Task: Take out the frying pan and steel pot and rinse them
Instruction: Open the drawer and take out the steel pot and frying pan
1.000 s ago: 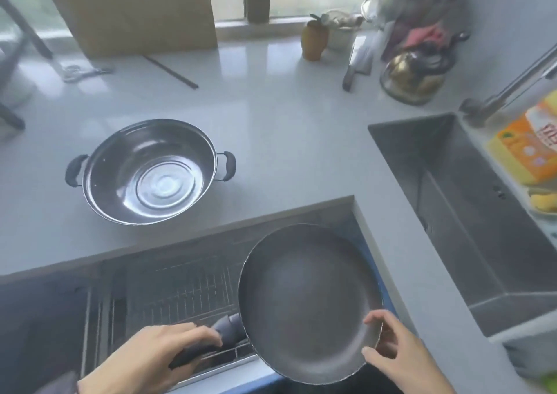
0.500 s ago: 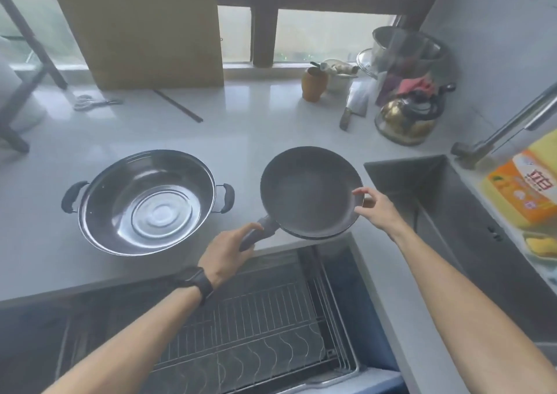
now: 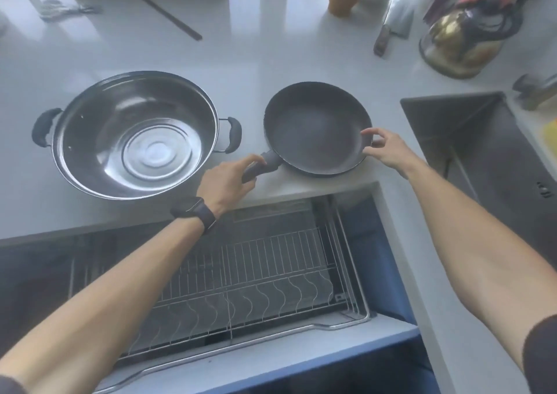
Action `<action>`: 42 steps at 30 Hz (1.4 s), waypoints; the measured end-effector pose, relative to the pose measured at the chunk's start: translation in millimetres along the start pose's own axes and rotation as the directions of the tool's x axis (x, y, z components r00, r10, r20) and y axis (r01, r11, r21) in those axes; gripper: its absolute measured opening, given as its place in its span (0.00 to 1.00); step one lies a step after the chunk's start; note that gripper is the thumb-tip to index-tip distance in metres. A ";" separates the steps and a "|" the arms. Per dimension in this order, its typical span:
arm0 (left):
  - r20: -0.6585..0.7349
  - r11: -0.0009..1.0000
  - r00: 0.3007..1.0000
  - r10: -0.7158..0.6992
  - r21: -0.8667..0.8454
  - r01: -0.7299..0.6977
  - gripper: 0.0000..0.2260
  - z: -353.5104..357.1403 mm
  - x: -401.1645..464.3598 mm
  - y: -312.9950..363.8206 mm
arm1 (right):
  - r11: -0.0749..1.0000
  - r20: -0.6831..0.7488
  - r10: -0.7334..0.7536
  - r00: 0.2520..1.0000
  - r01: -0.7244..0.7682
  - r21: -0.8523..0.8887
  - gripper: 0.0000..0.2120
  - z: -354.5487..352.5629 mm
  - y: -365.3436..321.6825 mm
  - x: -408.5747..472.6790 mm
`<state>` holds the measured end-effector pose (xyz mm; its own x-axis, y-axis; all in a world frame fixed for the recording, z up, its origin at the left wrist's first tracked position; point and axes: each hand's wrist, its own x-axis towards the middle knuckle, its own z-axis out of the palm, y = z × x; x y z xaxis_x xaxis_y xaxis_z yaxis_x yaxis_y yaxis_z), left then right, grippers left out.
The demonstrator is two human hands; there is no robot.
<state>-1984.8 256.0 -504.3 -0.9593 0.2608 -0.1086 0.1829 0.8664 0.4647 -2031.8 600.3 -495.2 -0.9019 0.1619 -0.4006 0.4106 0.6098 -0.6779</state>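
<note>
The left hand (image 3: 224,182) grips the frying pan (image 3: 316,128) by its handle while the right hand (image 3: 384,149) pinches the far rim. Rigid and probably light (the steel pot (image 3: 135,134) likely heavier), it looks best carried by the handle.

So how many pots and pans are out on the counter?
2. The steel pot sits on the left of the counter. The frying pan is to its right, held by the left hand and right hand.
</note>
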 end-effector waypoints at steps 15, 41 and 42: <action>-0.222 0.945 0.974 -0.036 -0.323 -0.038 0.11 -10.8 -317.6 2.2 | 0.955 0.277 -0.219 0.936 0.147 0.258 0.10 109.3 62.0 -369.5; 0.374 0.886 0.907 -0.193 -0.331 0.325 0.24 246.9 -386.4 -103.3 | 0.976 0.268 -0.032 0.963 0.088 -0.199 0.21 395.1 173.2 -361.6; 0.294 0.876 0.930 -0.222 -0.358 0.323 0.19 255.5 -375.1 -107.8 | 0.969 0.259 -0.073 0.963 0.130 -0.210 0.19 402.6 181.1 -349.0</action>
<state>-1589.7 173.6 -738.2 -0.8690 0.1752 -0.4627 -0.2265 0.6906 0.6869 -1588.5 341.9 -726.4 -0.8636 -0.0900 -0.4960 0.2524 0.7746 -0.5799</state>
